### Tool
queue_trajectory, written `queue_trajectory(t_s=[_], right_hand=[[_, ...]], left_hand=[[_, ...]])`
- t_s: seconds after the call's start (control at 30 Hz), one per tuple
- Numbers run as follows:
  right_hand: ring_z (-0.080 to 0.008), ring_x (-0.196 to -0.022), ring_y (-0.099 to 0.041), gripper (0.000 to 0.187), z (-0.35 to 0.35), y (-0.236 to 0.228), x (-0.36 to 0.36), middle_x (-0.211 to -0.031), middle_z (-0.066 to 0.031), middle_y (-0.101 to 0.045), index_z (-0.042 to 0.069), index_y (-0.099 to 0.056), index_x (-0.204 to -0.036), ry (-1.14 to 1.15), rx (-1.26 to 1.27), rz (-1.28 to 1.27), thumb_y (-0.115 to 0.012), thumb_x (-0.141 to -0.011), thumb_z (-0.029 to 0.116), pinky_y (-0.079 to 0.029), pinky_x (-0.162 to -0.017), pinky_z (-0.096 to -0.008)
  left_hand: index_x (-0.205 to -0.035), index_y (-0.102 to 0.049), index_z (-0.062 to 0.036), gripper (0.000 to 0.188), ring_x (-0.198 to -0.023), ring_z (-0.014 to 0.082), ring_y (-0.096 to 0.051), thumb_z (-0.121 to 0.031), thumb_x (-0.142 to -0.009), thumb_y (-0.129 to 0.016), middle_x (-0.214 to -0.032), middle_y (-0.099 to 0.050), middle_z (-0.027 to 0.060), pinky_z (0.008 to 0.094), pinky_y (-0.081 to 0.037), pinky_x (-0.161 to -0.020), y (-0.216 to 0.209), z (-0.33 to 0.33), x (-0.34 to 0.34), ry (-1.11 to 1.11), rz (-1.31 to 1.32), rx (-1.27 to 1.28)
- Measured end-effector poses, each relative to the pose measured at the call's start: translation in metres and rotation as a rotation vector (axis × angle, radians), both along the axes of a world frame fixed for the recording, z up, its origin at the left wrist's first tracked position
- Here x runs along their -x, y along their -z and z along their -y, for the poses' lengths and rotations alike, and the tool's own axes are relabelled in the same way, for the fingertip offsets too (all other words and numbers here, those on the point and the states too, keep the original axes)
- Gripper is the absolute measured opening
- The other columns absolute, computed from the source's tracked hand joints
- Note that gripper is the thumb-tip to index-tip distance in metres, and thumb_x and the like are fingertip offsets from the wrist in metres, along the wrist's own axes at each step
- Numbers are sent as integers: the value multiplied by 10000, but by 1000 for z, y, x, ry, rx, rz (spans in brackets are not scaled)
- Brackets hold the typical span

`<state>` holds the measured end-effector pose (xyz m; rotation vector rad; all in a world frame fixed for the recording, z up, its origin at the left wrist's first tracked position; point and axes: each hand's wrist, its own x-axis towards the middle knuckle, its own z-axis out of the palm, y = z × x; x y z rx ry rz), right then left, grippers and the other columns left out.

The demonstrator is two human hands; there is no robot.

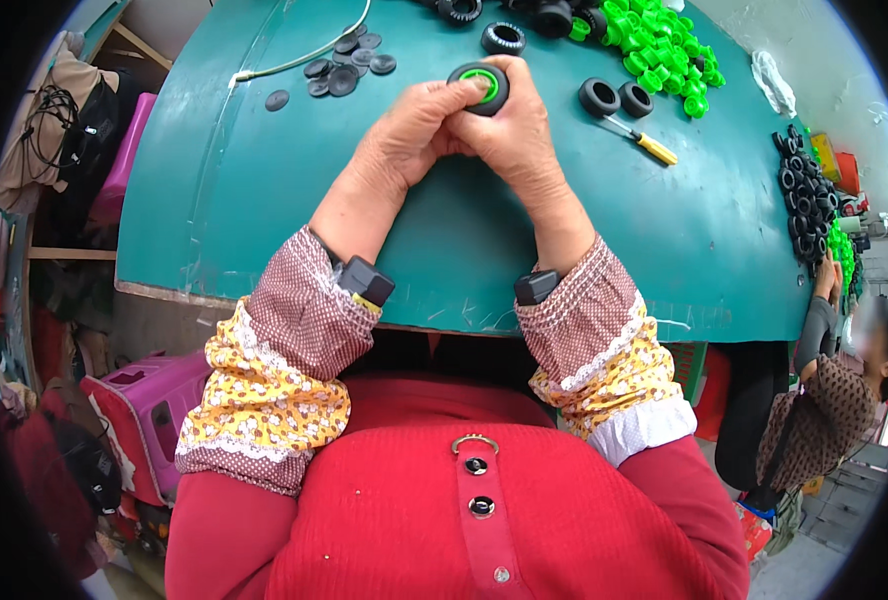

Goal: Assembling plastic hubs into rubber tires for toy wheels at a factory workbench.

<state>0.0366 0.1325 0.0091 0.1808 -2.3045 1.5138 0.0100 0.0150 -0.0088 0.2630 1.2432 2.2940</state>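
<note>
Between both hands, above the green table (264,190), is a small black toy tyre with a bright green wheel hub (482,84) set in its middle. My left hand (419,120) grips it from the left, thumb pressed on the green hub. From the right, my right hand (514,115) wraps its fingers round the tyre's side. Just beyond the hands lies a loose black tyre (504,39). Two more tyres, one of them nearest (599,97), rest to the right beside a screwdriver (654,148) with a yellow handle.
Green hubs (654,45) are heaped at the far right, next to black tyres (554,18). Flat black discs (343,78) lie at the far left near a pale cord (304,65). Another person (829,400) works at the right by a pile of tyres (806,190).
</note>
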Motion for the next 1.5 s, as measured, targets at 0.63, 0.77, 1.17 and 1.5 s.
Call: queue_trajectory(t_s=[0.63,0.77,1.17,1.5], right_hand=[[-220,-970,-534,613,-13,-3,-7,-1028,-148,-549,28,-421,-1180,-387,-257,155,-662,-640,192,-416,-847,-317],[-232,-887,-537,523,-28,-4,-15,-1004,-129,-556,38,-482,-1146,-532,-82,197,-599,-657,181,-430,-805,-294],[-121,-776,-566,300,-31,11,-16,-879,-62,-600,30,-575,-970,-183,138,19,-672,-717,158,-475,-684,-254],[-133,-633,-572,265,-31,5,-31,-713,-69,-595,7,-567,-935,-138,-33,4,-618,-782,218,-477,-582,-260]], left_hand=[[-975,-544,-3,246,-716,82,-549,-134,-776,-605,-807,-572,20,214,-452,-635,-5,34,-20,-95,-488,538],[-909,-552,-64,226,-734,283,-581,-85,-695,-624,-820,-582,123,335,-473,-621,-11,24,-37,-355,-1064,941],[-861,-513,-64,195,-746,315,-561,-73,-683,-590,-817,-556,112,387,-465,-606,-13,-1,-22,-555,-1293,991],[-878,-584,-12,244,-588,88,-532,-220,-764,-643,-695,-565,27,217,-429,-505,-14,8,-29,-148,-639,668]])
